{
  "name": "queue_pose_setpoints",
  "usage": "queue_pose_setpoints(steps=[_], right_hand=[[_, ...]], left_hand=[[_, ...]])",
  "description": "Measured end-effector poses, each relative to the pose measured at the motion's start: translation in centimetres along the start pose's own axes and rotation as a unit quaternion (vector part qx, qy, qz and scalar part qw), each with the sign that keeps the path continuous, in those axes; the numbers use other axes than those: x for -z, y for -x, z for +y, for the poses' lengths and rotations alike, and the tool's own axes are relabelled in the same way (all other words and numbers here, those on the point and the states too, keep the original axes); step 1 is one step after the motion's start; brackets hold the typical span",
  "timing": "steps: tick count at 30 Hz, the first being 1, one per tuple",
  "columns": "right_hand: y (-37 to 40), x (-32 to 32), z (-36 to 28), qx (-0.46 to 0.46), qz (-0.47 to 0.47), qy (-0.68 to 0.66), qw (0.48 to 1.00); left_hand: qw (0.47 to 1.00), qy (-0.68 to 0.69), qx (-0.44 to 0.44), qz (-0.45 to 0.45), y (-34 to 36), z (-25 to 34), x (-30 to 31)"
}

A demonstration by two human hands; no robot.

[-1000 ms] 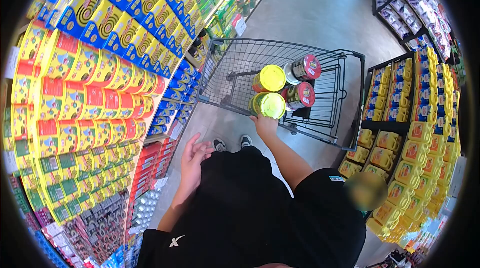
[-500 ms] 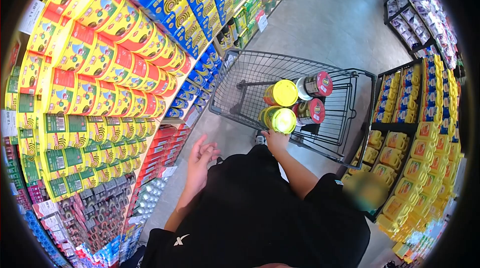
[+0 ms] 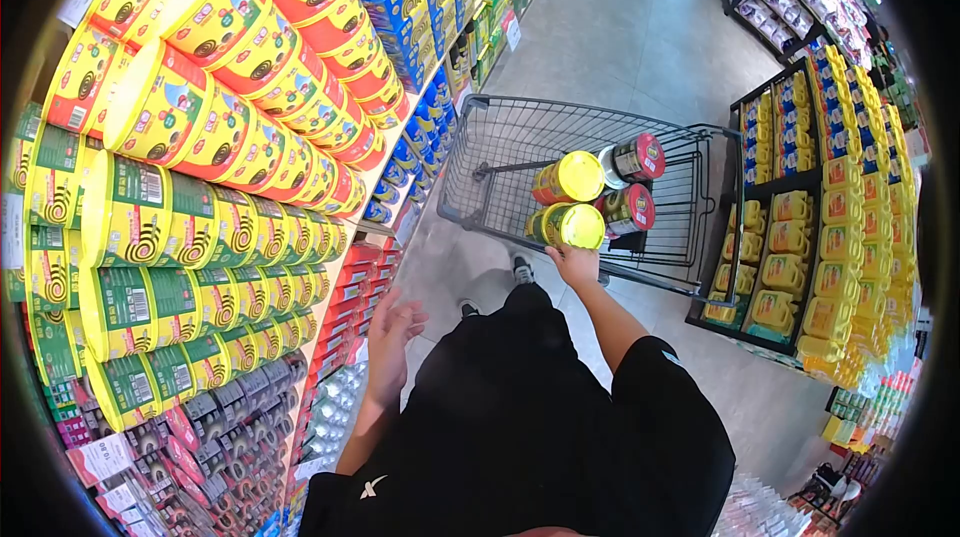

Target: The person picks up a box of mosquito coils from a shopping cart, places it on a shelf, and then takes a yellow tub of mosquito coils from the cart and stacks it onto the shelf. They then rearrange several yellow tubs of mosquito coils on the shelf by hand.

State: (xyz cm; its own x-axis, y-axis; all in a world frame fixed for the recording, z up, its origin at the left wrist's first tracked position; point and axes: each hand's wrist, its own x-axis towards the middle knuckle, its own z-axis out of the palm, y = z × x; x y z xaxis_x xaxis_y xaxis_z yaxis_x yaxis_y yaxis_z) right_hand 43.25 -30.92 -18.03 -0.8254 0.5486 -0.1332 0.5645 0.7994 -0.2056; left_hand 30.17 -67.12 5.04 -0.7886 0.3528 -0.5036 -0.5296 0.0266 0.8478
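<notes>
One shoe [image 3: 522, 272] now stands ahead of the other; the shopping cart [image 3: 575, 104] overlaps more of the yellow jugs [image 3: 784, 273].

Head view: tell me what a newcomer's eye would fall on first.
Likely the bright yellow tubs stacked along the left side. The shopping cart near the centre would come next, holding two yellow-lidded containers and two red-lidded jars, with the right hand at the nearer yellow lid.
</notes>
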Motion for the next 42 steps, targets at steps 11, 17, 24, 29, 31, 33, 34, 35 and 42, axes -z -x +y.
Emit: queue_pose_setpoints(steps=[11, 17, 24, 29, 31, 33, 34, 35, 42], right_hand=[[6.0, -1.5, -3.0, 0.041, -0.03, -0.059, 0.997], [7.1, 0.0, -3.7, -0.001, -0.094, -0.176, 0.98], [5.6, -6.5, 2.4, -0.235, 0.127, -0.228, 0.936], [2.0, -13.5, 7.6, -0.507, -0.031, -0.564, 0.651], [1.6, -12.8, 8.2, -0.531, -0.102, -0.64, 0.546], [1.1, -11.1, 8.0, -0.551, -0.137, -0.691, 0.448], [1.0, -10.0, 7.6, -0.564, -0.135, -0.707, 0.405], [0.8, -8.9, 7.0, -0.576, -0.134, -0.721, 0.361], [0.4, -11.6, 8.4, -0.484, -0.184, -0.813, 0.265]], left_hand=[[0.999, 0.013, 0.01, -0.034, 0.5, -1.1, 1.4], [0.999, 0.016, 0.005, -0.048, -0.1, -1.2, 0.4], [0.999, 0.009, 0.009, -0.039, -0.1, -1.3, -0.8], [1.0, 0.011, 0.01, -0.014, 0.6, -1.2, -1.1], [1.0, 0.012, 0.008, -0.008, 1.0, -1.2, -1.2], [1.0, 0.015, 0.009, -0.002, 1.3, -1.2, -1.2], [1.0, 0.017, 0.011, 0.001, 1.3, -1.2, -1.2], [1.0, 0.013, 0.012, 0.008, 1.5, -1.2, -1.2], [0.999, -0.013, 0.028, 0.04, 2.1, -0.5, -1.6]])
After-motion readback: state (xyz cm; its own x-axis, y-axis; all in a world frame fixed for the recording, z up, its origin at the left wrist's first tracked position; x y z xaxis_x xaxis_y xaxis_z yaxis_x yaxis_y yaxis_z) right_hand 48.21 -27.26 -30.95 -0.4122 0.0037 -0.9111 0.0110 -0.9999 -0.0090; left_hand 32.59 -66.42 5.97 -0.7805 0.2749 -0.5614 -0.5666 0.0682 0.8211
